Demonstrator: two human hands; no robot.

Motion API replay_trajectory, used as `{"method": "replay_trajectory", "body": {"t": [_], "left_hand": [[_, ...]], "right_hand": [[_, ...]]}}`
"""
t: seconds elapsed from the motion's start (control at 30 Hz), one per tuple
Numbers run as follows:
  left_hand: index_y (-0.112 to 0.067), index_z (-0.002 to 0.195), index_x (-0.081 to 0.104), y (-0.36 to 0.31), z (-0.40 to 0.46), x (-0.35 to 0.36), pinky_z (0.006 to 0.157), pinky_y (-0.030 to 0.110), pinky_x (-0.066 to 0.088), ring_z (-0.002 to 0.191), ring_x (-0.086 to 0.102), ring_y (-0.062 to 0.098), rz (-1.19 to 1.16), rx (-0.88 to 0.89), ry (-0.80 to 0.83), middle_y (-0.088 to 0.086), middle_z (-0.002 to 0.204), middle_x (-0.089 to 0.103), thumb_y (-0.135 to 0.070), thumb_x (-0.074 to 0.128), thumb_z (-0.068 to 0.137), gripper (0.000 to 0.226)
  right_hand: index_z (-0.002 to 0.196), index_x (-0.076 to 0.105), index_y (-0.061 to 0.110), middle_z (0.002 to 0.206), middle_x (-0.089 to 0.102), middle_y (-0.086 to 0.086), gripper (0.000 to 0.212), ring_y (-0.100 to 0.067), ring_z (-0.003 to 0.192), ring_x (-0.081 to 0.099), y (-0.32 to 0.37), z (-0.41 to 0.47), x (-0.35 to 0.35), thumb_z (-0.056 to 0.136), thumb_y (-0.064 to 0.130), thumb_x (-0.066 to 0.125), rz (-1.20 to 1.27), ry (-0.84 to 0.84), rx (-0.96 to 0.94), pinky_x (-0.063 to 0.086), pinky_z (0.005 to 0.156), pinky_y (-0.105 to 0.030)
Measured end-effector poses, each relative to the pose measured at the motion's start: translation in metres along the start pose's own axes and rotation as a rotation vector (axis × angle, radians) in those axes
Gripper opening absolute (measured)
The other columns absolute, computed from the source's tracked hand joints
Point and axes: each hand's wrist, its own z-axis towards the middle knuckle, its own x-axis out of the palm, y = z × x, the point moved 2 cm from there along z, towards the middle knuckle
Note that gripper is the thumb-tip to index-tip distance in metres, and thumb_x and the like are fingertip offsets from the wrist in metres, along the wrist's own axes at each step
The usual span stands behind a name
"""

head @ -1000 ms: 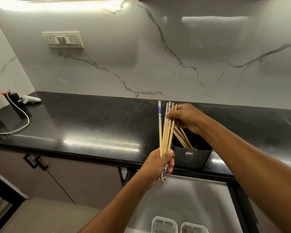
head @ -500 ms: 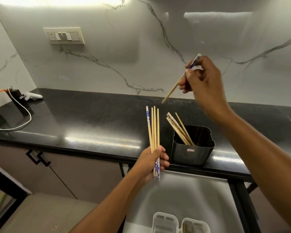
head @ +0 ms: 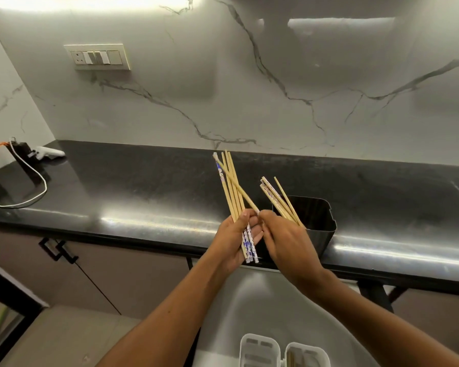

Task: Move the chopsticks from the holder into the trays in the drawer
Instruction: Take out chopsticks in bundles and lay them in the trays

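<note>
A black holder (head: 317, 221) stands on the dark counter near its front edge, with several wooden chopsticks (head: 276, 198) leaning out of it to the left. My left hand (head: 233, 239) grips a bundle of chopsticks (head: 229, 186), blue-patterned ends down, tips fanned upward. My right hand (head: 286, 239) is just right of it, pinching one more chopstick (head: 236, 186) that lies slanted across the bundle. Below, the open drawer (head: 263, 308) shows two white trays (head: 260, 350) at the bottom edge of the view.
The black counter (head: 143, 192) runs along a marble wall with a switch plate (head: 98, 57). At the far left lie a white cable (head: 35, 178), a dark box and a white gadget (head: 49, 152). Cabinet doors with black handles (head: 56, 250) sit under the counter, left of the drawer.
My right hand pulled one chopstick out of the holder, raised it high, then brought it down to my left hand's bundle. The left hand has stayed in about the same place.
</note>
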Motion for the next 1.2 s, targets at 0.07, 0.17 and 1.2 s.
{"method": "replay_trajectory", "body": {"t": [0.07,0.17,1.2], "left_hand": [[0.0,0.114,0.059,0.002,0.001,0.0,0.081,0.035,0.059,0.091,0.072,0.024,-0.009,0.006,-0.009,0.013,0.095,0.074,-0.021,0.043,0.099,0.03],[0.0,0.118,0.058,0.002,0.001,0.001,0.076,0.034,0.061,0.09,0.071,0.023,-0.008,0.03,0.012,0.013,0.1,0.072,-0.021,0.042,0.1,0.032],[-0.011,0.099,0.062,0.016,-0.011,-0.033,0.083,0.032,0.059,0.086,0.072,0.02,0.45,0.108,0.075,0.007,0.084,0.071,-0.018,0.049,0.097,0.014]], "right_hand": [[0.114,0.05,0.018,0.084,0.065,0.004,0.019,-0.008,0.066,0.061,-0.002,-0.001,0.005,0.098,0.026,0.044,0.075,0.012,0.177,0.053,0.059,-0.021],[0.106,0.05,0.021,0.077,0.063,0.011,0.01,-0.003,0.062,0.063,-0.004,-0.004,0.013,0.097,0.023,0.05,0.172,0.053,0.321,0.051,0.054,-0.014],[0.106,0.067,0.01,0.101,0.063,-0.012,0.023,-0.025,0.09,0.06,0.031,0.122,-0.055,0.085,0.019,0.066,-0.845,0.23,-0.492,0.048,0.072,-0.037]]}}
